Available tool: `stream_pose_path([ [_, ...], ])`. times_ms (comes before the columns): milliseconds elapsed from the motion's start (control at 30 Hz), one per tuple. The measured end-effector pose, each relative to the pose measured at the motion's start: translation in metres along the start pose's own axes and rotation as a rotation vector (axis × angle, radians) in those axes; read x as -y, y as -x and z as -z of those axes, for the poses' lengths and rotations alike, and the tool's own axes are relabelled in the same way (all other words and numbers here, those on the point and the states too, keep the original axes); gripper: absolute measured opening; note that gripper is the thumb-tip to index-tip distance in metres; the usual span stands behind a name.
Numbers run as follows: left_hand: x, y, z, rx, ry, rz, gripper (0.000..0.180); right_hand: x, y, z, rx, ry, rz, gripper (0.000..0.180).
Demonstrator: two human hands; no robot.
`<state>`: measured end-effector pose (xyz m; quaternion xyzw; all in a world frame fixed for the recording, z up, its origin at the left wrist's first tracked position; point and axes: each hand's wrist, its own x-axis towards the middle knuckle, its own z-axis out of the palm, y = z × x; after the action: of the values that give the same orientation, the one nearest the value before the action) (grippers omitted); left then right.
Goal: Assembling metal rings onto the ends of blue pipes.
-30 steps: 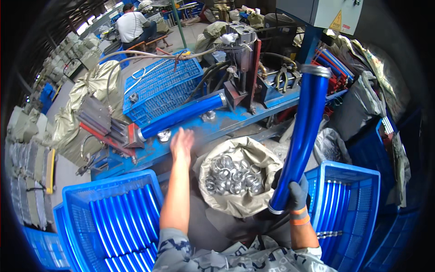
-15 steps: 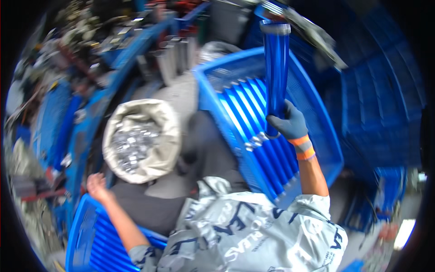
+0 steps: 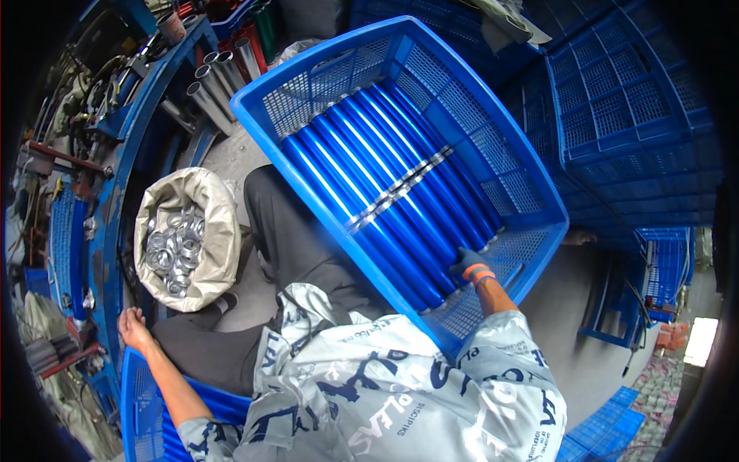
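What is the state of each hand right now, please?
Left hand: bare, loosely curled, holding nothing, above the edge of a blue crate.
Right hand: gloved, resting on the blue tubes in the big crate; grip cannot be told.

Single view: head-worn fisheye camera, looking steeply down over wearer's own torso and lap. Facing turned toward wearer's right side; blue mesh crate (image 3: 531, 181) filling upper centre at close range. Sack of metal rings (image 3: 185, 239) sitting left of centre, near. Workbench edge (image 3: 115, 192) curving along left rim, straight lines bending outward. Forearms entering from lower edge. No second view sharing scene.
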<state>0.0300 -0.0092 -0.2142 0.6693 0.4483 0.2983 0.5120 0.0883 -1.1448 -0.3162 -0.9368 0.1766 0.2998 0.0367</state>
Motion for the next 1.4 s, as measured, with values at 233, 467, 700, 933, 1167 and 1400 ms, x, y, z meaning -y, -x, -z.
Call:
stream_pose_path([
  [233,0.042,0.002,-0.002,0.022,-0.032,-0.060,0.041,-0.013,-0.057,0.051,0.327,0.333,-0.084,0.067],
  [467,0.025,0.003,0.051,-0.040,-0.053,-0.195,0.040,0.270,-0.062,0.111,-0.449,0.208,0.939,0.054],
  [700,0.010,0.148,0.237,-0.520,-0.574,-0.357,0.067,0.550,-0.004,0.248,-0.697,-0.609,1.226,0.048],
  [933,0.066,0.454,0.276,-0.356,-1.287,0.207,0.080,0.801,0.160,0.224,0.180,-0.334,1.493,0.064],
  [1167,0.084,0.560,0.281,-0.463,-1.087,0.279,0.089,0.955,0.160,0.081,0.017,0.383,1.494,0.030],
  [1400,0.037,0.538,0.287,-0.532,-0.798,0.688,0.091,0.926,0.095,0.037,-0.226,0.195,1.581,0.048],
])
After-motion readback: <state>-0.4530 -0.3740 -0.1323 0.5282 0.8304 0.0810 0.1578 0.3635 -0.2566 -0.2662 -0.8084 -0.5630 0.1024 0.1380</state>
